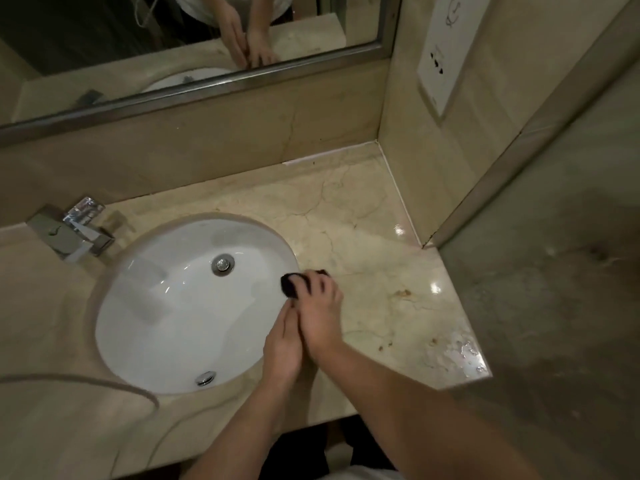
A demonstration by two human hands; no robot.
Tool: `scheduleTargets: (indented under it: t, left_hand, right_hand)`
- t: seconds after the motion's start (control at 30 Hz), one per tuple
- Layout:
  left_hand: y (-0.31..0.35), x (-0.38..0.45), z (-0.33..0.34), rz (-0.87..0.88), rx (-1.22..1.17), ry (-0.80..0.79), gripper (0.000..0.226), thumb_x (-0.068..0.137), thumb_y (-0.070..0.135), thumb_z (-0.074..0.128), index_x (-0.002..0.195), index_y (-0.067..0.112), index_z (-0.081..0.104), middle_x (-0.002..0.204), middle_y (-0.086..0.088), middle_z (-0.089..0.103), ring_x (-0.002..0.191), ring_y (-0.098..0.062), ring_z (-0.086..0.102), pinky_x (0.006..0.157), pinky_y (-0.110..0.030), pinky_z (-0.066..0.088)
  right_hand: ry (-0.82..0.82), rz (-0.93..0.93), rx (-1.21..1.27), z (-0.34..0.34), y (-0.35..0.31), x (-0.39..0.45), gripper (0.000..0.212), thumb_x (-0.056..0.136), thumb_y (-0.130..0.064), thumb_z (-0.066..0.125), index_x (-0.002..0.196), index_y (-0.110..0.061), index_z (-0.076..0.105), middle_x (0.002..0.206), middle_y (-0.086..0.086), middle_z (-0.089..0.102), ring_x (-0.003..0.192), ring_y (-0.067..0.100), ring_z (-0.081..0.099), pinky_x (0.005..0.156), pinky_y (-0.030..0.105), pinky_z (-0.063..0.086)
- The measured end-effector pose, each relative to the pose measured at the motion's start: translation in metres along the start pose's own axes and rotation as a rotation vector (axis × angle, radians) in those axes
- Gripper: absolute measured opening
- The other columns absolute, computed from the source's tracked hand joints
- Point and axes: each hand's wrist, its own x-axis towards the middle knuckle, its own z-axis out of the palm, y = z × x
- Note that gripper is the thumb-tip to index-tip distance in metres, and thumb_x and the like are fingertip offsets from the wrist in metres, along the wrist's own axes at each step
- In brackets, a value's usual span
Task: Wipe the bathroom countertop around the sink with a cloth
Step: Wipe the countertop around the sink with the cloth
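Note:
A small dark cloth (288,285) sits bunched on the beige marble countertop (374,237), right at the right rim of the white oval sink (162,306). My right hand (320,313) lies over the cloth, fingers curved round it, and hides most of it. My left hand (282,348) reaches in beside it with straight fingers, touching the thumb side of my right hand over the sink's rim. It holds nothing.
A chrome faucet (74,230) stands at the sink's back left. Brownish stains (403,293) and a wet patch (464,348) mark the counter's right part. Walls close the back and right. A mirror (194,46) hangs above, with a socket panel (446,53) on the right wall.

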Motion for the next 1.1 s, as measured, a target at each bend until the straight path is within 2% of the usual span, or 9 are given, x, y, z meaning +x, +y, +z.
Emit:
scheduleTargets:
  t: [0.1, 0.2, 0.3, 0.4, 0.57, 0.7, 0.83, 0.97, 1.1]
  left_hand:
    - [-0.002, 0.004, -0.011, -0.023, 0.044, -0.007, 0.037, 0.108, 0.028, 0.034, 0.139, 0.025, 0.054, 0.137, 0.011, 0.058, 0.126, -0.006, 0.052, 0.107, -0.025, 0.036]
    - [-0.009, 0.004, -0.014, -0.042, 0.050, -0.018, 0.040, 0.107, 0.033, 0.039, 0.143, 0.023, 0.053, 0.147, 0.010, 0.052, 0.138, -0.008, 0.043, 0.120, -0.031, 0.026]
    - [-0.013, 0.000, -0.013, -0.002, 0.088, -0.003, 0.039, 0.106, 0.032, 0.041, 0.142, 0.025, 0.055, 0.146, 0.013, 0.052, 0.139, -0.009, 0.043, 0.119, -0.029, 0.026]
    - [-0.015, -0.002, -0.022, 0.032, 0.142, -0.052, 0.040, 0.107, 0.030, 0.040, 0.144, 0.023, 0.052, 0.147, 0.014, 0.050, 0.139, -0.007, 0.042, 0.118, -0.024, 0.025]
    - [-0.032, -0.004, -0.049, 0.038, 0.274, -0.080, 0.038, 0.107, 0.027, 0.036, 0.138, 0.020, 0.058, 0.139, 0.007, 0.058, 0.131, -0.014, 0.051, 0.108, -0.024, 0.034]
    - [-0.045, 0.001, -0.075, 0.021, 0.294, -0.033, 0.035, 0.105, 0.027, 0.030, 0.099, 0.020, 0.064, 0.096, 0.003, 0.068, 0.095, -0.022, 0.062, 0.081, -0.037, 0.046]
    - [-0.057, 0.002, -0.084, 0.026, 0.218, -0.119, 0.035, 0.102, 0.032, 0.038, 0.114, 0.028, 0.071, 0.112, 0.011, 0.065, 0.110, -0.013, 0.058, 0.099, -0.034, 0.043]
    - [-0.068, 0.004, -0.090, 0.084, 0.176, -0.172, 0.035, 0.101, 0.032, 0.040, 0.116, 0.035, 0.071, 0.112, 0.015, 0.064, 0.108, -0.008, 0.059, 0.100, -0.033, 0.045]
    - [-0.067, 0.013, -0.099, 0.071, 0.217, -0.261, 0.037, 0.103, 0.028, 0.038, 0.125, 0.029, 0.068, 0.118, 0.015, 0.059, 0.110, -0.003, 0.050, 0.095, -0.023, 0.035]
  right_hand:
    - [-0.029, -0.051, 0.157, -0.029, 0.010, 0.001, 0.033, 0.096, -0.025, 0.051, 0.129, -0.028, 0.055, 0.128, -0.005, 0.052, 0.111, 0.020, 0.045, 0.099, 0.039, 0.044]
    - [0.181, 0.162, 0.097, -0.077, 0.083, -0.019, 0.043, 0.091, -0.015, 0.062, 0.133, -0.025, 0.058, 0.132, 0.001, 0.052, 0.114, 0.025, 0.045, 0.098, 0.040, 0.045]
    - [0.293, 0.424, -0.084, -0.106, 0.158, -0.045, 0.036, 0.094, -0.020, 0.052, 0.129, -0.014, 0.061, 0.132, 0.014, 0.054, 0.113, 0.036, 0.043, 0.092, 0.051, 0.045]
    - [0.292, 0.505, -0.187, -0.073, 0.148, -0.048, 0.041, 0.093, -0.026, 0.047, 0.130, -0.012, 0.059, 0.133, 0.018, 0.054, 0.116, 0.040, 0.044, 0.095, 0.053, 0.041]
    - [0.155, 0.121, -0.126, 0.014, -0.005, -0.048, 0.047, 0.081, -0.019, 0.062, 0.128, -0.021, 0.059, 0.130, 0.008, 0.056, 0.113, 0.033, 0.051, 0.092, 0.048, 0.047]
    - [0.009, -0.088, -0.017, 0.027, -0.058, -0.029, 0.037, 0.086, -0.022, 0.056, 0.123, -0.021, 0.060, 0.122, 0.003, 0.056, 0.105, 0.029, 0.053, 0.085, 0.043, 0.051]
    - [0.260, 0.264, -0.053, -0.037, 0.011, -0.059, 0.041, 0.095, -0.019, 0.048, 0.135, -0.021, 0.056, 0.134, 0.006, 0.049, 0.120, 0.025, 0.042, 0.104, 0.040, 0.042]
    - [0.420, 0.704, -0.211, -0.085, 0.108, -0.104, 0.037, 0.099, -0.019, 0.050, 0.135, -0.010, 0.055, 0.140, 0.022, 0.046, 0.122, 0.044, 0.038, 0.106, 0.059, 0.034]
    - [0.375, 0.650, -0.263, -0.016, 0.043, -0.114, 0.041, 0.095, -0.017, 0.053, 0.136, -0.012, 0.056, 0.144, 0.020, 0.047, 0.120, 0.045, 0.042, 0.104, 0.053, 0.035]
